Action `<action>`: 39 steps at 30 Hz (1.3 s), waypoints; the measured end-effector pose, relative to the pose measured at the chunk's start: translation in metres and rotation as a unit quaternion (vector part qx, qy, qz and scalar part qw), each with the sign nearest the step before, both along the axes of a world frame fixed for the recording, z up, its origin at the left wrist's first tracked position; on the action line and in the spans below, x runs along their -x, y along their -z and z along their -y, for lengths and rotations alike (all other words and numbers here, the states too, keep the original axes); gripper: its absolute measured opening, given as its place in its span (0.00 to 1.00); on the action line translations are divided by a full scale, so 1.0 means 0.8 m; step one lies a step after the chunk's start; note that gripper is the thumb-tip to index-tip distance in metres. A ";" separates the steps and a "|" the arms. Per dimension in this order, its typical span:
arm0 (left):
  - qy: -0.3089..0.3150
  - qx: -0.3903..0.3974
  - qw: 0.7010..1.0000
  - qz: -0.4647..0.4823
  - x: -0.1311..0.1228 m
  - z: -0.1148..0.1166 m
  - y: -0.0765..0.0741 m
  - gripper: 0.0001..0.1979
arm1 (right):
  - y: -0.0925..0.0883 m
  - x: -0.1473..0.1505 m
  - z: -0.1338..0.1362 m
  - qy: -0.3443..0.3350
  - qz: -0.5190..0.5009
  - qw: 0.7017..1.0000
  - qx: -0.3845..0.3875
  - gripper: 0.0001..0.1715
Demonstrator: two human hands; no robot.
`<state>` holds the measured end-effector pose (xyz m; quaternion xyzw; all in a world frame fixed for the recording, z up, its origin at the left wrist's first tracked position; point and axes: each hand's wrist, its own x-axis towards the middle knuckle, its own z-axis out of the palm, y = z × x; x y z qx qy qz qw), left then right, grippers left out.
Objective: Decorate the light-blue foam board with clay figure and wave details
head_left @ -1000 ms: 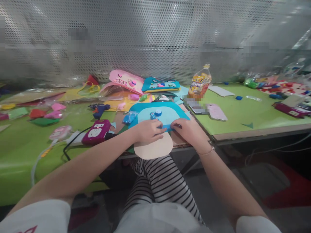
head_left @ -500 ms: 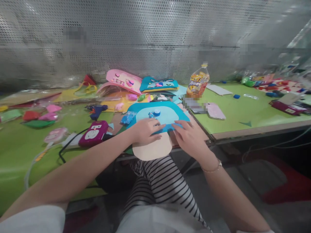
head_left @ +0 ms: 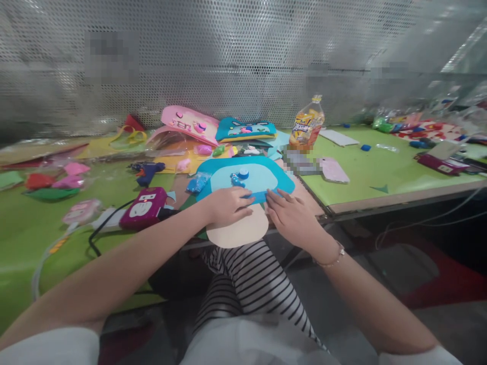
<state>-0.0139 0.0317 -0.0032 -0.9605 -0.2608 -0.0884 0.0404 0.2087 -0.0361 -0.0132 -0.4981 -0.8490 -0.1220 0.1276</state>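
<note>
A mushroom-shaped felt piece lies at the table's near edge: a teal cap (head_left: 279,175) with a light blue inner panel (head_left: 258,180) and a cream stem (head_left: 239,230) hanging over the edge. My left hand (head_left: 226,205) rests on the join of cap and stem, fingers flat and pressing. My right hand (head_left: 291,213) lies beside it, fingers stretched onto a small blue strip (head_left: 257,196). A small blue cap (head_left: 244,173) and a tiny blue figure (head_left: 236,180) sit on the light blue panel.
A blue glue gun (head_left: 148,171), a magenta case (head_left: 142,208) with a black cable, finished pink (head_left: 190,121) and teal (head_left: 245,130) felt pieces, loose felt scraps (head_left: 51,182), a drink bottle (head_left: 307,124) and a pink phone (head_left: 333,170) lie on the green table (head_left: 361,177).
My right hand went from a pinch on the blue strip to flat, stretched fingers. My left hand stayed pressing the felt. The view shifted slightly.
</note>
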 end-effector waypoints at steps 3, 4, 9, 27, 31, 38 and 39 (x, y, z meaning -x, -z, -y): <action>-0.007 -0.009 1.000 0.003 -0.002 0.002 -0.002 0.22 | -0.003 -0.006 0.003 0.009 0.010 1.000 -0.002 0.26; -0.008 -0.012 1.000 0.006 -0.002 0.002 -0.002 0.21 | -0.003 -0.008 0.003 0.013 0.013 1.000 -0.003 0.26; 0.001 -0.018 1.000 0.025 -0.002 0.001 -0.004 0.20 | 0.000 -0.011 -0.002 0.017 -0.007 1.000 -0.012 0.25; -0.017 0.065 0.997 0.023 -0.005 -0.012 0.003 0.26 | 0.007 -0.008 -0.020 -0.080 -0.042 0.996 0.020 0.24; -0.023 0.071 0.997 0.018 -0.004 -0.014 0.006 0.27 | 0.005 -0.006 -0.019 -0.055 -0.033 0.998 0.024 0.25; -0.032 0.069 0.997 0.019 -0.006 -0.015 0.006 0.27 | 0.006 0.006 -0.017 -0.024 -0.020 0.999 0.022 0.25; -0.032 0.070 0.997 0.018 -0.006 -0.015 0.006 0.27 | 0.007 0.007 -0.018 -0.030 -0.022 0.999 0.017 0.24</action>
